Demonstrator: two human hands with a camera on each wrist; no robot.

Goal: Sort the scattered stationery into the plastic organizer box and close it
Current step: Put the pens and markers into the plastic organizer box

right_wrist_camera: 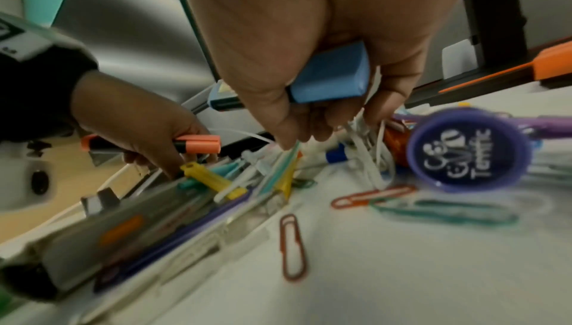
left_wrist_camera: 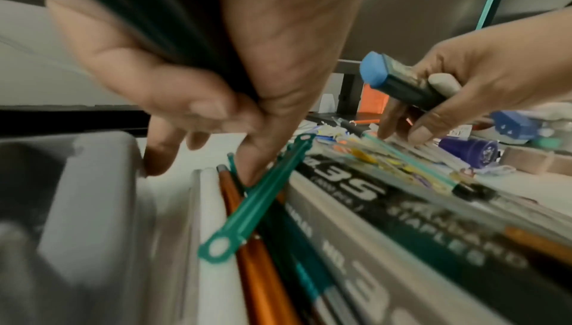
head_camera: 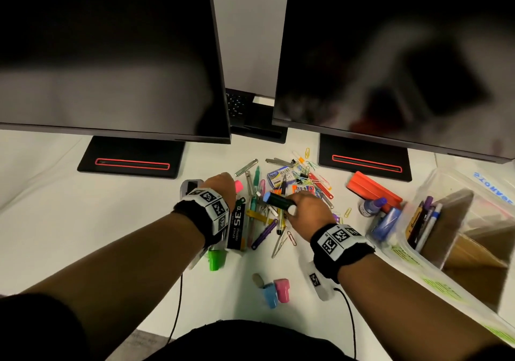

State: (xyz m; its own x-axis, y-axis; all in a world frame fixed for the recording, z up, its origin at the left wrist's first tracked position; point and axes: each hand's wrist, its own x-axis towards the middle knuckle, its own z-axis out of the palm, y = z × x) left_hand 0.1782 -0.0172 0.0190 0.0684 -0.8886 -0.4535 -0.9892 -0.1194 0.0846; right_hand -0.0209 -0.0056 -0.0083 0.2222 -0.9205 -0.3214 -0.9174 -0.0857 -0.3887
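Scattered pens, clips and fastener strips lie in a pile (head_camera: pixel 278 193) at the middle of the white desk. My left hand (head_camera: pixel 224 185) grips a black highlighter with a pink-orange cap (right_wrist_camera: pixel 198 146) in its palm. Its fingertips (left_wrist_camera: pixel 254 173) touch a green fastener strip (left_wrist_camera: pixel 263 198) beside a staples box (head_camera: pixel 238 226). My right hand (head_camera: pixel 306 206) grips a black marker with a blue cap (head_camera: pixel 277 199), and its fingertips (right_wrist_camera: pixel 288 139) reach down into the pile. The clear plastic organizer box (head_camera: pixel 412 201) stands open at the right with pens (head_camera: pixel 426 221) in it.
Two monitors on black stands (head_camera: pixel 131 157) hang over the back of the desk. An orange tool (head_camera: pixel 373 190), a purple bottle (head_camera: pixel 372 206) and a blue item (head_camera: pixel 387 224) lie beside the box. Green (head_camera: pixel 216 259), blue (head_camera: pixel 271 295) and pink (head_camera: pixel 282 289) pieces sit near the front.
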